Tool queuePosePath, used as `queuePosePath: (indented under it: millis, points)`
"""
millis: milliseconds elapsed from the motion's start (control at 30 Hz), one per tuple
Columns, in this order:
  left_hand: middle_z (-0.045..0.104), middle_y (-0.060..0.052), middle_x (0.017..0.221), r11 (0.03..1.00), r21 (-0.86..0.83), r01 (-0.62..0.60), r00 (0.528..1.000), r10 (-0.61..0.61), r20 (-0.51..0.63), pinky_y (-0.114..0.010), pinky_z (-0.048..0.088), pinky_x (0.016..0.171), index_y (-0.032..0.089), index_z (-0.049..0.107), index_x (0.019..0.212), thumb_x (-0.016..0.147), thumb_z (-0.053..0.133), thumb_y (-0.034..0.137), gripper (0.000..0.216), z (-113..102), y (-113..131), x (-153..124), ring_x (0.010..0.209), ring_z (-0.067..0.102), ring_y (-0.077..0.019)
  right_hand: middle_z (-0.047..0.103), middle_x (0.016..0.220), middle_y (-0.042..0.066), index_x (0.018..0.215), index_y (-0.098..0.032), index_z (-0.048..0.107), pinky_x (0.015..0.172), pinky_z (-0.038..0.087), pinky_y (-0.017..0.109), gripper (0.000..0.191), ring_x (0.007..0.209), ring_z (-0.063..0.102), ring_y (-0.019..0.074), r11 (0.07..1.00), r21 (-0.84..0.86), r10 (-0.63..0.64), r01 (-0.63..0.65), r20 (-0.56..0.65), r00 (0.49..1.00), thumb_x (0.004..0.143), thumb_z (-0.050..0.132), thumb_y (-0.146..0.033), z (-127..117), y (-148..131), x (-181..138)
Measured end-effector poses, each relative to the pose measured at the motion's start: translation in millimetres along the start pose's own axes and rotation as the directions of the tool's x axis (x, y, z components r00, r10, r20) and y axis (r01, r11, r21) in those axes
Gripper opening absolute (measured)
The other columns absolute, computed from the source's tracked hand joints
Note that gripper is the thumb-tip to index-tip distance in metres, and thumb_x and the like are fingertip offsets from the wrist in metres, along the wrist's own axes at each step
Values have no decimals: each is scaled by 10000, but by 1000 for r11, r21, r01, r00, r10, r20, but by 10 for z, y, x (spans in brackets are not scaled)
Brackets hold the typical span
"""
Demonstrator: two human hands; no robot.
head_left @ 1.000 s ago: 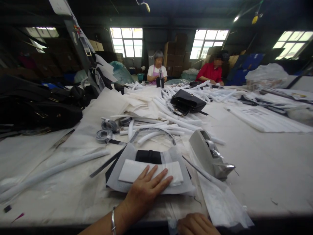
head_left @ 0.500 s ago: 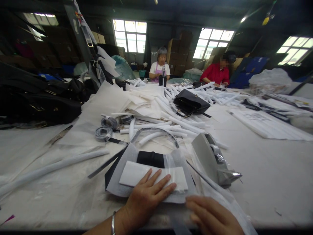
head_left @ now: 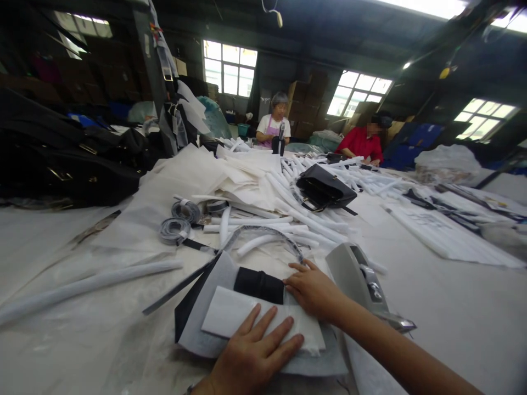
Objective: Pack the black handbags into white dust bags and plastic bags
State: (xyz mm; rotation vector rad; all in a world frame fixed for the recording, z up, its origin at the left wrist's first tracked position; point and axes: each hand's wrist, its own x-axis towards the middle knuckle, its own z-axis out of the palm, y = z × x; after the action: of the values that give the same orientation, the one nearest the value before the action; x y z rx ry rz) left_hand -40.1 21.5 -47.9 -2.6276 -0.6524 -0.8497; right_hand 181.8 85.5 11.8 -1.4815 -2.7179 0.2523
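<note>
A handbag (head_left: 187, 307) lies on the table in front of me, a white tissue sheet (head_left: 206, 315) over it and its wrapped handle (head_left: 263, 230) arching away from me. A flat white packet (head_left: 230, 312) rests on the sheet, below a folded black piece (head_left: 259, 284). My left hand (head_left: 255, 354) presses the packet with its fingers spread. Across the bag's right side reaches my right hand (head_left: 310, 288), its fingers stretched out at the right end of the black piece, near the handle's base. What lies under its palm is hidden.
A grey tape dispenser (head_left: 356, 280) stands right of the bag. Rolled straps (head_left: 175, 230) lie to the left, with white tubes (head_left: 255, 222) and paper sheets (head_left: 197, 170) behind. Farther back is an open dark bag (head_left: 325, 189). Two people sit across the table.
My right hand has moved from the table's front edge up and across to the bag's upper right. My left hand stays flat on the packet. The view has tilted slightly.
</note>
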Motion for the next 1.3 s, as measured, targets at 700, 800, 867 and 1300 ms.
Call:
queuePosePath:
  millis: [700,800,867,1300]
  points:
    - [510,52,1468,999,-46,14,1000,-14,16,-485,445,1100,292,460,1446,1059,342,233,409,32,44,-72,1274,568,-259,661,1310,93,1303,-118,605,1190,314,503,369,1342,499,265,956,-281,-216,87,-471,855,956,605,-245,371,-500,-1221]
    - [523,42,1459,998,-53,15,999,-12,51,-496,484,1054,311,473,1436,1061,327,229,410,12,40,-62,1268,573,-268,674,1291,76,1267,-125,636,1219,239,511,361,1351,487,272,943,-305,-275,133,-489,828,945,634,-287,434,-549,-1407]
    - [531,47,1453,997,-70,25,998,-21,61,-491,489,1047,315,489,1425,1063,314,229,411,-5,37,-52,1267,575,-263,697,1252,64,1223,-131,663,1229,216,495,365,1312,532,261,931,-319,-324,178,-493,808,931,653,-351,509,-607,-1558]
    - [579,13,1414,989,-134,61,995,-50,83,-493,416,1109,304,520,1407,1055,351,252,394,-34,57,-44,1287,555,-261,583,1401,127,1383,-152,546,1087,448,493,425,1350,487,270,976,-160,-206,148,-444,872,978,430,-98,1082,-865,-1527]
